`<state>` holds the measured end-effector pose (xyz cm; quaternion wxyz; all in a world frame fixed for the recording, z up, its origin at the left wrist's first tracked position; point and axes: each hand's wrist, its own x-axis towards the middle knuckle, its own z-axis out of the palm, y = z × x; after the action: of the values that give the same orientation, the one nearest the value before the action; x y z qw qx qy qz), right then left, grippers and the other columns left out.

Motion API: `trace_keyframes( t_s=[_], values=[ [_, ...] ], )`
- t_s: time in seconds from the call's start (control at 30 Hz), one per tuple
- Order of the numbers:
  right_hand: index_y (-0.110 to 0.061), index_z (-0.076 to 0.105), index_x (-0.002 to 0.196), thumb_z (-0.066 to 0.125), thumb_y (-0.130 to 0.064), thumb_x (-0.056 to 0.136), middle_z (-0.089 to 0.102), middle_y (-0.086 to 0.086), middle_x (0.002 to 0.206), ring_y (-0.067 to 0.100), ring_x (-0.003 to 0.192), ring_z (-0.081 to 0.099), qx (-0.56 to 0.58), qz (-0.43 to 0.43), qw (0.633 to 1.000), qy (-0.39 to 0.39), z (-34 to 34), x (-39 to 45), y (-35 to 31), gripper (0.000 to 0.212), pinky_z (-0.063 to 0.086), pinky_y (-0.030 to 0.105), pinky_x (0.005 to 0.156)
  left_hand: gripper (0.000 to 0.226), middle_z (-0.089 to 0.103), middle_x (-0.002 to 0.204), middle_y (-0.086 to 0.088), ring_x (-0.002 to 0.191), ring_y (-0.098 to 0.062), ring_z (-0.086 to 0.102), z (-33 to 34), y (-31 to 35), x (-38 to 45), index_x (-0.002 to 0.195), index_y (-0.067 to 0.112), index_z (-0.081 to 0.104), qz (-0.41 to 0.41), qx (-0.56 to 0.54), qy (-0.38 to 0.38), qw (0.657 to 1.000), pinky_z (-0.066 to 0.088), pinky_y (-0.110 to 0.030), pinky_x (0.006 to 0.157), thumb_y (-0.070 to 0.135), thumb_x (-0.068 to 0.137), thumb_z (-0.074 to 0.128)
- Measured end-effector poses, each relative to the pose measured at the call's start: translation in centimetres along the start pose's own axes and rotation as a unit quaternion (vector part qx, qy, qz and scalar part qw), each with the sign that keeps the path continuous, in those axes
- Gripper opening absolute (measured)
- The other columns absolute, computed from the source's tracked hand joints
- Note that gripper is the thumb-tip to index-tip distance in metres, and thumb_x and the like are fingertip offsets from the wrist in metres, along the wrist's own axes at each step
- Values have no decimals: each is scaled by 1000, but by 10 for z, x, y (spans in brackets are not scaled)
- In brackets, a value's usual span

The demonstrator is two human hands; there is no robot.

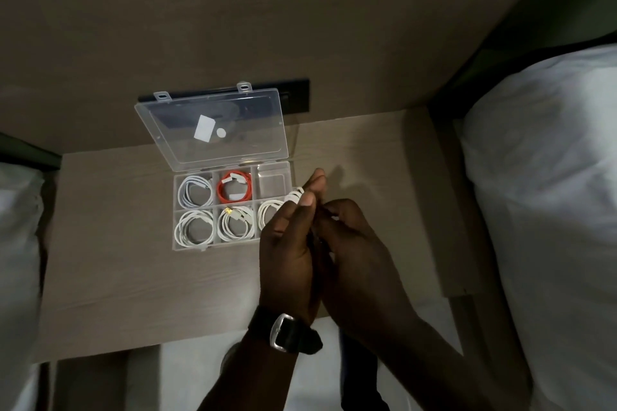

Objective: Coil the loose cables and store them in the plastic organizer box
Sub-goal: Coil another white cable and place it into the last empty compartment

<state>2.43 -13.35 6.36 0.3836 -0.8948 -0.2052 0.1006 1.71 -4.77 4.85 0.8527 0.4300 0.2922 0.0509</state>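
Two hands meet above the surface nr its right half, just right of the clear organizer box. Left hand, w/ dark wristwatch, has fingers extended upward w/ a white cable looped around them; right hand pinches the cable's other part vs. the left palm. Box sits toward the surface's back edge, lid open & leaning back. Five compartments hold coils: four white, one orange cable in back-middle. Back-right compartment holds none. Pillow at right.
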Motion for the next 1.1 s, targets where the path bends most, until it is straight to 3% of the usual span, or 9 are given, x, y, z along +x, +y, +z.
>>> trace_keyframes(
  t_s=[0.1, 0.2, 0.3, 0.43, 0.57, 0.67, 0.83, 1.0, 1.1],
  values=[
    [-26, 59, 128, 61, -21, 89, 60, -2, 114, -1, 88, 50, 56, 1, 998, -29, -4, 2, 9, 39, 41, 6, 77, 46, 65, 132, -2, 124, -12, 58, -1, -2, -3, 126, 11, 62, -23, -10, -3, 1000, 48, -33, 97, 30, 85, 54],
    [-24, 72, 109, 66, -25, 87, 69, -5, 93, -2, 72, 52, -2, -4, 1000, 15, -7, 9, 20, 23, 36, 7, 66, 48, 63, 133, -9, 127, -17, 56, 2, -5, -6, 127, 5, 60, -58, -52, 0, 997, 42, -36, 106, 28, 86, 53],
    [-28, 74, 84, 65, -30, 83, 66, -13, 74, 2, 63, 58, 34, 40, 999, 4, -3, 15, 27, 8, 43, 17, 57, 34, 66, 124, -16, 117, -23, 62, 4, -9, -3, 123, 1, 61, -83, -31, 35, 995, 48, -32, 95, 16, 97, 45],
    [-18, 74, 69, 69, -20, 82, 70, 2, 60, 16, 53, 65, 152, 161, 975, -12, 1, 18, 47, 14, 55, 38, 57, 21, 62, 93, -20, 87, -26, 60, 3, -10, 1, 100, 0, 62, -147, 14, 22, 989, 45, -33, 73, 8, 97, 43],
    [-6, 75, 72, 69, -11, 81, 71, 22, 68, 25, 54, 62, 331, 270, 904, 5, 6, 15, 59, 13, 49, 33, 53, 16, 46, 86, -20, 85, -30, 43, -4, -16, 11, 83, 3, 58, -157, 115, -39, 980, 34, -44, 77, 6, 95, 47],
    [-2, 76, 76, 72, -4, 80, 72, 19, 69, 23, 62, 65, 410, 290, 865, -9, 8, 13, 64, 7, 50, 27, 55, 22, 60, 89, -19, 89, -30, 57, -17, -19, 19, 80, 10, 69, -165, 157, -43, 973, 42, -44, 84, 4, 93, 51],
    [-1, 77, 86, 75, -5, 80, 77, 14, 80, 21, 69, 73, 412, 307, 855, -72, 23, 22, 61, 8, 56, 25, 59, 29, 72, 84, -14, 82, -28, 68, -53, -19, 30, 77, 12, 75, -180, 155, -24, 971, 51, -39, 78, -1, 89, 52],
    [-6, 76, 74, 75, 2, 78, 73, 8, 65, 17, 61, 70, 460, 352, 811, -79, 48, 25, 53, 9, 56, 24, 58, 29, 62, 62, -9, 61, -20, 56, -70, -12, 38, 66, 12, 73, -155, 294, 20, 943, 46, -26, 56, -4, 82, 55],
    [-13, 78, 73, 76, 1, 77, 74, 5, 66, 15, 62, 71, 435, 340, 831, -70, 57, 25, 49, 15, 55, 23, 58, 25, 60, 72, -2, 65, -14, 55, -71, -16, 41, 73, 15, 62, -167, 275, 61, 945, 47, -26, 64, -1, 89, 52]
  ],
)
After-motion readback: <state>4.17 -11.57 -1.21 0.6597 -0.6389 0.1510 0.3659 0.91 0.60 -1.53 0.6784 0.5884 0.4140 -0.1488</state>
